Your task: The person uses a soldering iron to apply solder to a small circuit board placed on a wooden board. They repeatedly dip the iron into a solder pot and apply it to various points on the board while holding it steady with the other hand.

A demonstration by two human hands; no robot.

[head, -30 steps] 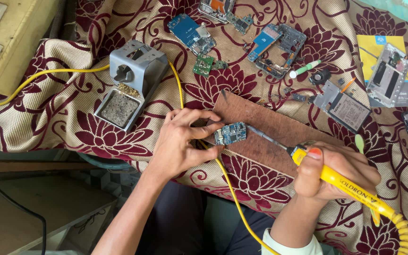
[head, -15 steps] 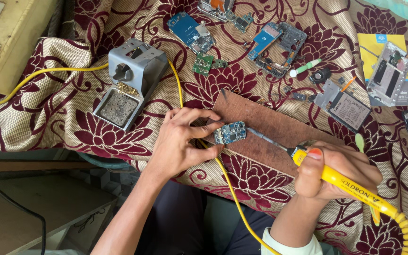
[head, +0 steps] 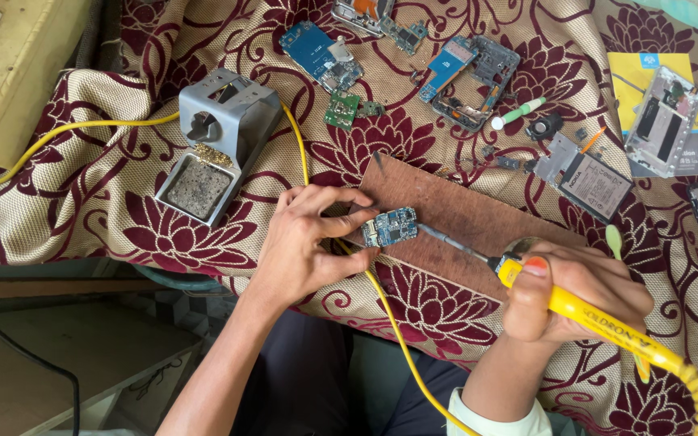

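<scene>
The small blue circuit board (head: 389, 227) you are working on lies on the near-left part of the brown wooden board (head: 478, 222), which serves here as the landmark. Your left hand (head: 309, 242) is closed on the circuit board's left edge, thumb and fingers pinching it flat against the wood. Your right hand (head: 575, 295) sits at the wooden board's near-right corner, wrapped in a full grip around the yellow soldering iron (head: 599, 319); its metal tip reaches across the wood and meets the circuit board's right edge.

The iron's yellow cable (head: 389, 323) runs under your left hand, off the wooden board's near-left corner, toward your lap. Left of the wooden board, well apart, stands the grey iron stand (head: 220, 141) with its sponge tray. Beyond the board's far edge lie a green circuit piece (head: 341, 109), a blue phone board (head: 317, 52) and an opened phone frame (head: 470, 77). To the board's right rests a phone battery (head: 595, 182), just beside it. Everything sits on the maroon flowered cloth (head: 123, 234).
</scene>
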